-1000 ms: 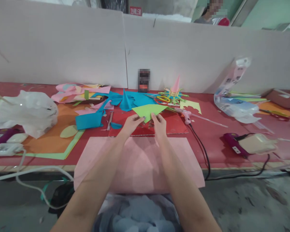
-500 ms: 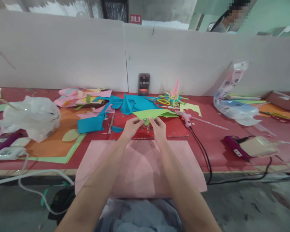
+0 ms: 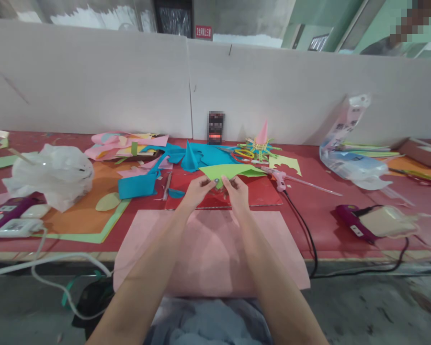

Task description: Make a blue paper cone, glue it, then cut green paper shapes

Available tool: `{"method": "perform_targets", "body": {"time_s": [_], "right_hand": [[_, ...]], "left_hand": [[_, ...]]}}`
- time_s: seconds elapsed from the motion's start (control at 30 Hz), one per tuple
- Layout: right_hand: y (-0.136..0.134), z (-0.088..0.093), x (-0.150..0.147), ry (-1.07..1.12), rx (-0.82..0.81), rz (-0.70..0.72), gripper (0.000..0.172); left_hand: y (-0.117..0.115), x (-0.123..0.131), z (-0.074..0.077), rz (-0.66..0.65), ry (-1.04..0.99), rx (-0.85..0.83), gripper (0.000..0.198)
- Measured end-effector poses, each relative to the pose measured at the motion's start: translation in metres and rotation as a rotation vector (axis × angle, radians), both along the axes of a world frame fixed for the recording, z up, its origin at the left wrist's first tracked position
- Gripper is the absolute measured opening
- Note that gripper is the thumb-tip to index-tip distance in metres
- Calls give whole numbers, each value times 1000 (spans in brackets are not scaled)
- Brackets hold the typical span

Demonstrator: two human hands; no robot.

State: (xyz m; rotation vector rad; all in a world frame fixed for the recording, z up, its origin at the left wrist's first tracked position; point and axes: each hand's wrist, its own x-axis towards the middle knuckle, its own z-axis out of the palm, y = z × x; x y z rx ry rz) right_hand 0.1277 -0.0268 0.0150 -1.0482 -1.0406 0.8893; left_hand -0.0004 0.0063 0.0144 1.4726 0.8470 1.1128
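Observation:
Between my two hands is a piece of light green paper (image 3: 233, 170), held over a red board (image 3: 262, 191). My left hand (image 3: 198, 189) pinches its near edge, thumb on top. Close beside it, my right hand (image 3: 238, 190) pinches the same edge; the fingers under the paper are partly hidden. The paper's far edge spreads out wide and its right end reaches toward a pink glue gun (image 3: 279, 179). Just left of my hands lie a blue paper scrap (image 3: 175, 193) and a thin stick-like tool (image 3: 167, 186). A pink sheet (image 3: 208, 249) lies under my forearms.
Behind the paper stand a blue paper cone (image 3: 189, 158), scissors (image 3: 243, 154) and a pink cone on a spiky base (image 3: 261, 139). A white plastic bag (image 3: 53, 175) sits left. Power strips (image 3: 355, 223) and cables occupy the right. A white partition (image 3: 111, 81) closes the back.
My view has shifted slightly, so the table appears a little lower and further right. Both hands keep their pinch on the green paper. The person beyond the partition has moved right.

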Motion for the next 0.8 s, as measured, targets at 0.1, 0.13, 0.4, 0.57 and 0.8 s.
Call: {"method": "perform_targets", "body": {"time_s": [0.1, 0.13, 0.4, 0.57, 0.8], "right_hand": [[1, -1, 1, -25, -1, -43, 36], [1, -1, 1, -28, -5, -53, 36], [3, -1, 2, -24, -44, -62, 35], [6, -5, 3, -30, -52, -65, 35], [8, -8, 5, -48, -83, -101, 35]], "left_hand": [[1, 0, -2, 29, 9, -8, 41], [2, 0, -4, 38, 7, -14, 41], [3, 0, -8, 55, -38, -51, 38], [2, 0, -6, 40, -51, -62, 38], [5, -2, -10, 60, 2, -31, 36]]}}
